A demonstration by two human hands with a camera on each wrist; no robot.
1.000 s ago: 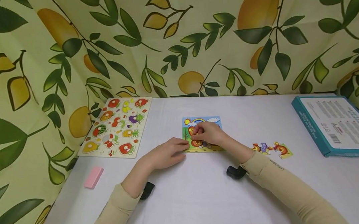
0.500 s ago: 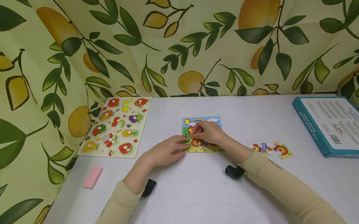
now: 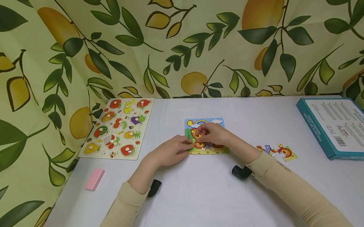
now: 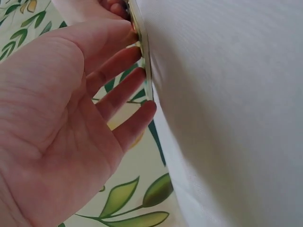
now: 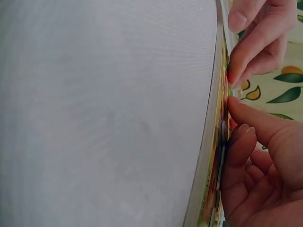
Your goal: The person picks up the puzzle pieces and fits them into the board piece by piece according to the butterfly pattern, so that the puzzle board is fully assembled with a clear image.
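Note:
A small square jigsaw puzzle [image 3: 217,121], with a sun, rainbow and red-orange figures, lies mid-table. My left hand [image 3: 172,151] rests its extended fingers along the board's left side; in the left wrist view those fingers [image 4: 125,92] reach its edge, spread slightly. Over the middle of the picture is my right hand [image 3: 214,134], thumb and index finger bent round a puzzle piece on the board. The right wrist view shows the right thumb and curled fingers [image 5: 241,142] close against the board's face, where the pieces stand slightly raised. That hand hides part of the picture.
Loose puzzle pieces [image 3: 285,152] lie right of the board, partly behind the right forearm. A fruit peg board [image 3: 140,129] is at the back left, with a pink block [image 3: 95,179] in front of it. At right lies a teal-edged box [image 3: 338,127].
My left hand has shifted slightly right along the board's edge. The right thumb and wrist have moved slightly, with the fingers still over the same part of the puzzle.

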